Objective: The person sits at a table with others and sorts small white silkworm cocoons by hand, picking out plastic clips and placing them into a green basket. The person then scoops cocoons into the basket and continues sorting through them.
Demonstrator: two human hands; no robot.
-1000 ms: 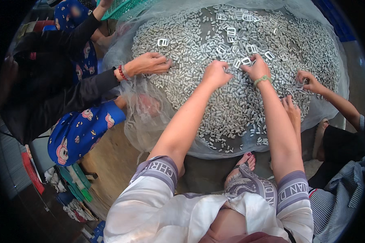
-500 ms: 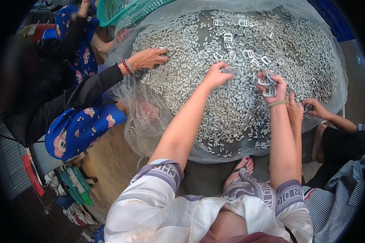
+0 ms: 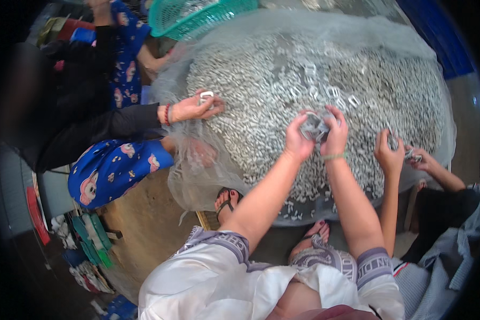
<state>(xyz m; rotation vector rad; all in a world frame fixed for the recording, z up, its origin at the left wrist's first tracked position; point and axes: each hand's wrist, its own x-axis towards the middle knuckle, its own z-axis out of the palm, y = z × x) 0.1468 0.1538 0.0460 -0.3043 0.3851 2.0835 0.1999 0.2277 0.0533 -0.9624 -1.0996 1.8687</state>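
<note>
My left hand (image 3: pixel 300 134) and my right hand (image 3: pixel 334 132) are cupped together over the middle of the pile. Between them they hold a bunch of silvery metal buckles (image 3: pixel 314 127), frame-shaped with slots. Below and around lies a broad heap of small grey pellets (image 3: pixel 240 122), shaped like short rods. Several loose buckles (image 3: pixel 333 92) rest on the heap just beyond my hands. All of it lies on a translucent mesh sheet (image 3: pixel 184 176). Motion blurs the picture somewhat, and I cannot tell how the buckles sit in each palm.
At the left, a co-worker's hand (image 3: pixel 194 106) holds a pale buckle over the heap's edge. On the right, another person's hands (image 3: pixel 392 154) hold buckles. A green basket (image 3: pixel 197 21) stands at the far left, a blue crate (image 3: pixel 437 42) at the far right. My sandalled foot (image 3: pixel 228 202) is near the sheet.
My hands have come together, the left moving right and the right moving left, with the buckles now between them. The left co-worker's hand has lifted a buckle. The view has shifted slightly.
</note>
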